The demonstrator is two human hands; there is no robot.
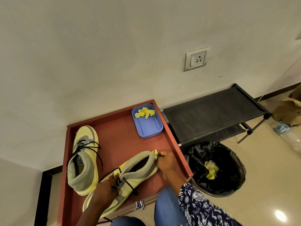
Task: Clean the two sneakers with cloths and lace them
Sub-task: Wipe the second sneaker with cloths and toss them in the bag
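So the setup is a reddish-brown tray-like table [114, 137] pushed against a plain white wall, tiled floor around it.

Far left on the table is the first sneaker [83, 159], standing on its sole, toe toward the wall. Black lace is threaded through the upper eyelets but the ends hang loose, so I'd call it laced-ish, not tied. Can't say from here if it's been wiped.

Next over, the left hand [107, 188] grips the second sneaker [130, 175] around the midfoot, right at the laces, holding it tilted up off the table. Its lace looks only partly in, ends dangling.

At the heel, the right hand [166, 163] pinches a small yellow cloth [155, 154] against the collar, so my guess is cleaning is ongoing on this one.

Behind that, a blue tub [147, 126] holds more yellow cloths. Right of the table there's a black rack [211, 115], and a bin [216, 168] with used cloths in it, so some wiping looks done. Lacing looks like the main thing left.
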